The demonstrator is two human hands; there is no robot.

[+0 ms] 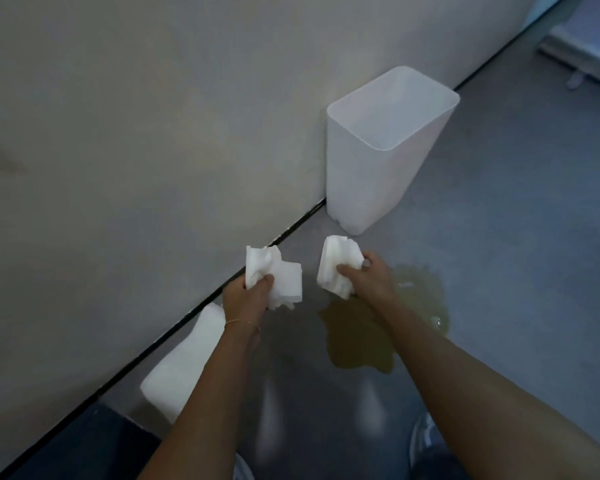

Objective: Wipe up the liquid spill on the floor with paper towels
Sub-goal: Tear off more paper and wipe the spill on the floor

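At 8 o'clock a white pack (pixel 184 365) lies on the floor (pixel 499 237) along the wall (pixel 118 116), partly hidden by your left forearm; whether it is the towel supply you cannot tell.

Your left hand (pixel 245 294), just left of centre, is closed around a left wad (pixel 274 277) of white paper towel, thumb on top, the wad held above the floor and apparently dry.

Your right hand (pixel 369 277), just right of centre, is likewise clenched on a right wad (pixel 336 266), which hangs above the 10 o'clock edge of the spill. The two wads are near each other but apart.

The spill (pixel 364 337), a yellowish puddle, spreads from centre toward 4 o'clock, under and beyond your right forearm. It looks unwiped.

At 1 o'clock an empty translucent bin (pixel 378 161) stands against the wall, near the puddle's far edge.

Step in hand, as judged: towels gathered, wiping not yet begun. The next move calls for lowering both wads flat onto the puddle, pressing to soak, and working from the rim inward so the liquid does not spread toward the wall or the bin. Soaked wads would then go to 1 o'clock.
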